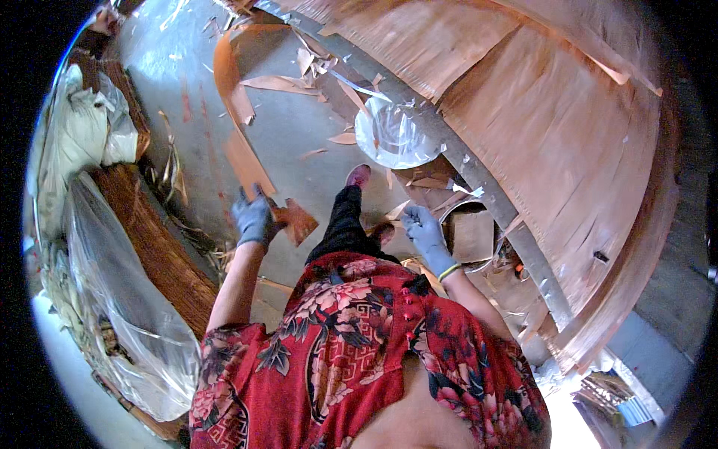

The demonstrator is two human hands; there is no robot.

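My left hand [254, 218], in a grey glove, is closed on a veneer strip [248, 161]. This long orange-brown strip runs away from me toward the floor scraps. Beside the same hand juts a darker brown veneer piece [299, 222]; whether it is part of the hold is unclear. My right hand [424, 229], gloved alike, has its fingers drawn together, with a small pale scrap [398, 210] at the fingertips. What lies inside those fingers is hidden. Just right of it stands a round container [473, 238] with a flat brownish piece in it.
Large veneer sheets [553, 150] lie on a long stack to the right, with a grey edge [516, 202]. A white plastic-lined bin [396, 135] stands ahead among veneer scraps [280, 84]. On the left is a brown stack [153, 243] partly under clear plastic sheeting [112, 277].
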